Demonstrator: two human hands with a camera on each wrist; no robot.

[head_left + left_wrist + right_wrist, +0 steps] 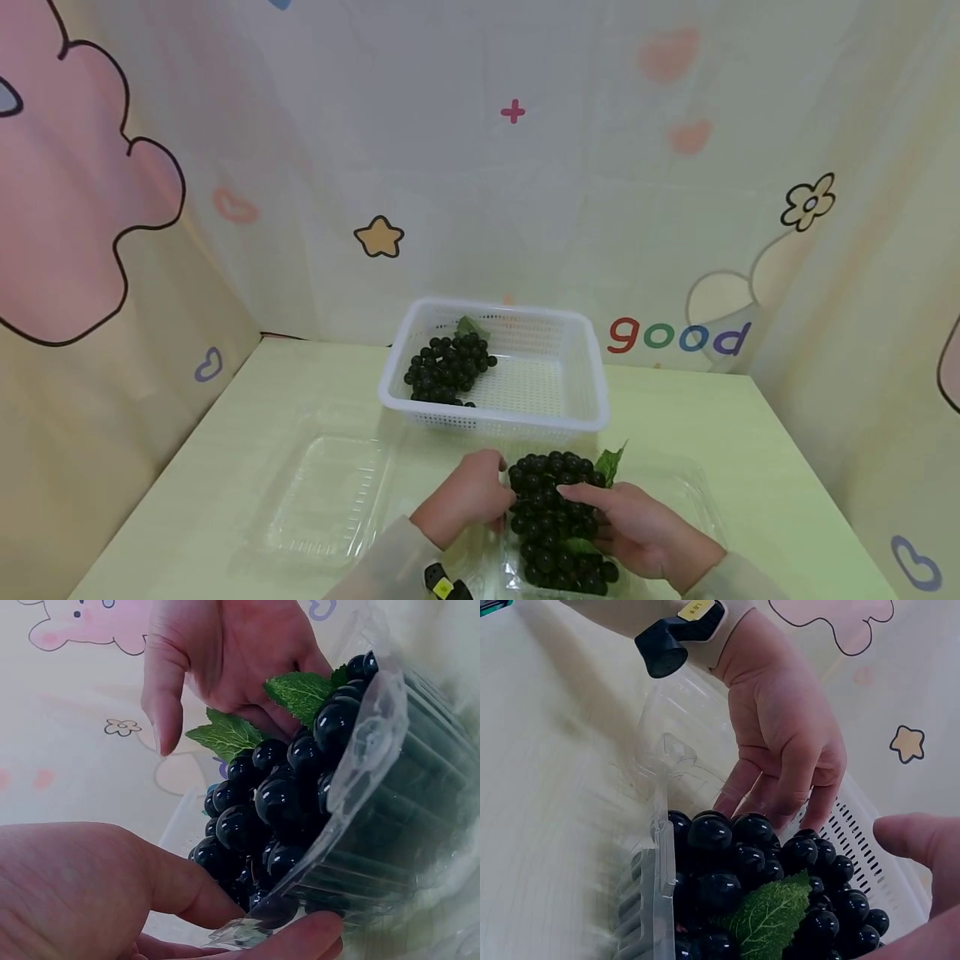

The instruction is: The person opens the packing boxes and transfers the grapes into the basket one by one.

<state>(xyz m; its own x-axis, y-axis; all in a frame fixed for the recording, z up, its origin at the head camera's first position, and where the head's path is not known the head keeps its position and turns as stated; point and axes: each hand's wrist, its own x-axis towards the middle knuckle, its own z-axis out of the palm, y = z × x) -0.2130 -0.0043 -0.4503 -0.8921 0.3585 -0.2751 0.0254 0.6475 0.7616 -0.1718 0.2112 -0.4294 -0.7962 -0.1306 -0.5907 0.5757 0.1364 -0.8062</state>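
A bunch of dark grapes (558, 517) with green leaves (611, 462) fills a clear plastic container (390, 795) near the front of the table. At its left edge, my left hand (472, 492) pinches the rim, thumb on the grape side and fingers outside, as the left wrist view shows. My right hand (645, 529) is at the right side of the grapes, palm turned toward them. Its thumb stretches over the bunch while the other fingers are partly hidden behind grapes and leaves. In the right wrist view, a leaf (769, 919) lies among the grapes.
Behind the hands stands a white perforated basket (592, 417) with another bunch of grapes (446, 367) in its left part. A clear plastic container (326, 492) lies on the left of the table (202, 492). More clear plastic (686, 492) shows at right. Printed curtains surround the table.
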